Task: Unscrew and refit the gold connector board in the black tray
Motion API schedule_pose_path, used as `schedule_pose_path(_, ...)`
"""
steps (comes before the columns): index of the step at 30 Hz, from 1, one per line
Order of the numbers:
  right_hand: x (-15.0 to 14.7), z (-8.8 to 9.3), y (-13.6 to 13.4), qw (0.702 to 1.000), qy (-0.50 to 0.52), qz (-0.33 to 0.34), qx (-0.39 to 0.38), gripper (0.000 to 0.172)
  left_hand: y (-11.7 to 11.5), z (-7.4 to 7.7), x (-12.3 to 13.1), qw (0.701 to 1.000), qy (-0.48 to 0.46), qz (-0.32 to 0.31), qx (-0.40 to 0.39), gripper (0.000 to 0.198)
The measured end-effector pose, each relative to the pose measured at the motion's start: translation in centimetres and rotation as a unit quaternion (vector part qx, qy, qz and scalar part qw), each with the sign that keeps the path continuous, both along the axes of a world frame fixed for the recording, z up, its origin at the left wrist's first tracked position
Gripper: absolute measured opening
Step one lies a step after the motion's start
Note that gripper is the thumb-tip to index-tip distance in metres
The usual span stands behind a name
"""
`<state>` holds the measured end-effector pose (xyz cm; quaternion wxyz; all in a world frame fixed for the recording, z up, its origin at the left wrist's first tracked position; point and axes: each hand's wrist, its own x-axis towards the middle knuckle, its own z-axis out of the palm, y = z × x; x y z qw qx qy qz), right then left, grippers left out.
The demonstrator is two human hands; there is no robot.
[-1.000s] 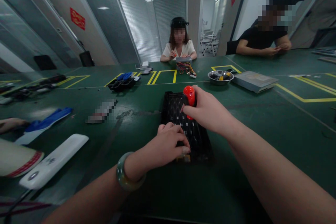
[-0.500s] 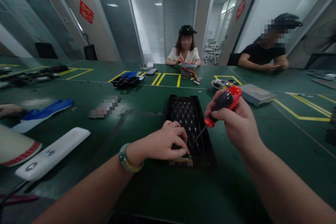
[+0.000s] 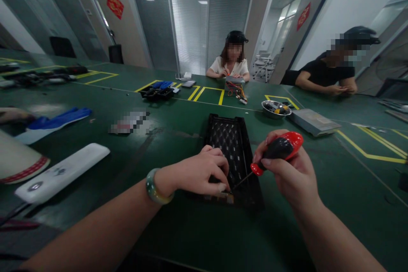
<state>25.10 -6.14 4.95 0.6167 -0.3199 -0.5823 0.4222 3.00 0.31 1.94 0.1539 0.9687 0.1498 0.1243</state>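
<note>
My right hand [image 3: 293, 170] is wrapped round the red and black handle of a screwdriver [image 3: 279, 152]. Its thin shaft points down and left, with the tip close to my left fingertips. My left hand [image 3: 204, 172] rests over the near end of a black plastic frame [image 3: 250, 170] with a patterned inside. Thumb and index finger are pinched together there; whatever is between them is too small to make out. Just below these fingers shows a small yellowish part [image 3: 228, 198] at the frame's near edge.
A white bar-shaped device [image 3: 63, 174] with a cable lies left, near a blue and white glove [image 3: 60, 120]. Farther off are a metal bowl [image 3: 276, 109], a grey flat box [image 3: 315, 122] and a black tray [image 3: 157, 92]. Two people sit across the green table [image 3: 178, 114].
My right hand has lowered the screwdriver, so its tip has come down to beside my left fingertips. The left hand keeps its place on the frame. The whole view has shifted slightly.
</note>
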Motion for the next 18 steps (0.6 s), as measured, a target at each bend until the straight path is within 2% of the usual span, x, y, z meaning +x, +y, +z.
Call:
schedule_pose_path(8, -0.27, -0.21, -0.13, 0.998, -0.049, 0.024, -0.012, 0.029, 0.00, 0.05, -0.09, 1.000, -0.019, -0.006, -0.008, 0.014)
schedule_pose_path(14, 0.28, -0.09, -0.22, 0.998, -0.041, -0.017, 0.046, 0.032, 0.04, -0.26, -0.25, 1.000, -0.016, -0.005, 0.010, 0.014)
schedule_pose_path(18, 0.17, 0.12, -0.09, 0.998, -0.041, -0.016, 0.055, 0.031, 0.12, -0.47, -0.30, 1.000, -0.017, -0.004, 0.019, 0.015)
